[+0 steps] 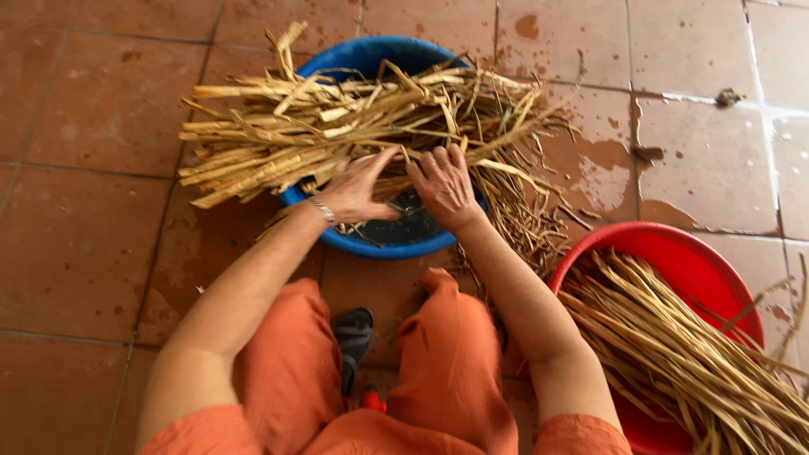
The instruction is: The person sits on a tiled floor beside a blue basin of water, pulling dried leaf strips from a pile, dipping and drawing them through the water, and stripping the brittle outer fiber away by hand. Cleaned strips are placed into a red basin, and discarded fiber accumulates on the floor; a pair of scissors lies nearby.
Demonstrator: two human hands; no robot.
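Tiled floor [93, 253]; dried stalks [337, 126] under fingers [438, 160].

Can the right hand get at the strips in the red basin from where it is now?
Probably yes. The right hand rests on the dry strips across the blue basin, and the red basin sits open beside that arm, nothing between them.

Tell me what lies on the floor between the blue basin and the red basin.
In the head view, trailing ends of the dried straw strips spill off the blue basin onto wet tile floor before the red basin. The right forearm crosses that gap too.
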